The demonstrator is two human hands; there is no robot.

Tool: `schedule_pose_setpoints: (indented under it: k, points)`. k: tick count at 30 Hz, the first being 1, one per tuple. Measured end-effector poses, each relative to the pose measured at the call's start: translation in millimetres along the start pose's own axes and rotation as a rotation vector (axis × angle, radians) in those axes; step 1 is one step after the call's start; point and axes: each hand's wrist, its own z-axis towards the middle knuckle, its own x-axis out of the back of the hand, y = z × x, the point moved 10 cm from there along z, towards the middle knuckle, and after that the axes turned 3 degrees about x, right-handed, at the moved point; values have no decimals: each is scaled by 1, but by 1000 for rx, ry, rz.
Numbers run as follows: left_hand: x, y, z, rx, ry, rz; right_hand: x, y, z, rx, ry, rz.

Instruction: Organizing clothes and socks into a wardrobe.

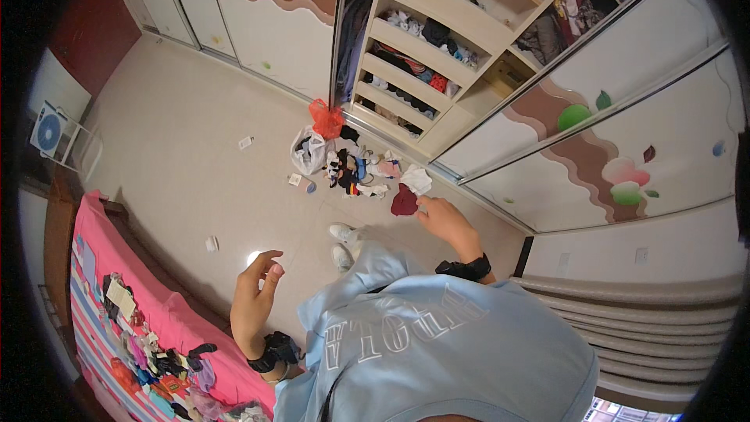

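Note:
My left hand (pixel 255 290) is raised over the floor beside the bed, its fingers curved and apart with nothing between them. On the other side, my right hand (pixel 448 221) reaches forward, fingertips bent down. A dark red cloth (pixel 403 201) appears right at those fingertips; whether they pinch it or only pass above it cannot be told. Beside it lies a white cloth (pixel 416 179). A heap of mixed small clothes (pixel 350 172) spreads over the floor toward the wardrobe. A white plastic bag (pixel 309 151) with dark items inside and a red plastic bag (pixel 326 119) stand behind the heap.
The open wardrobe has several drawers (pixel 419 38) filled with clothes, and sliding doors (pixel 586 152) flank it. At left, a bed with a pink cover (pixel 176 310) bears scattered clothes (pixel 167 363). Small packets (pixel 296 180) and a white item (pixel 212 243) lie on the tiles.

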Motion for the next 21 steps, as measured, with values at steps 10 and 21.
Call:
schedule_pose_setpoints:
  k: [10, 21]
  points:
    - [-4, -12, 0, 13, -28, 47, -3, 0, -1, -22, -29, 16]
    - [-5, -3, 6, 17, -43, 81, -1, 7, -1, -27, 7, 14]
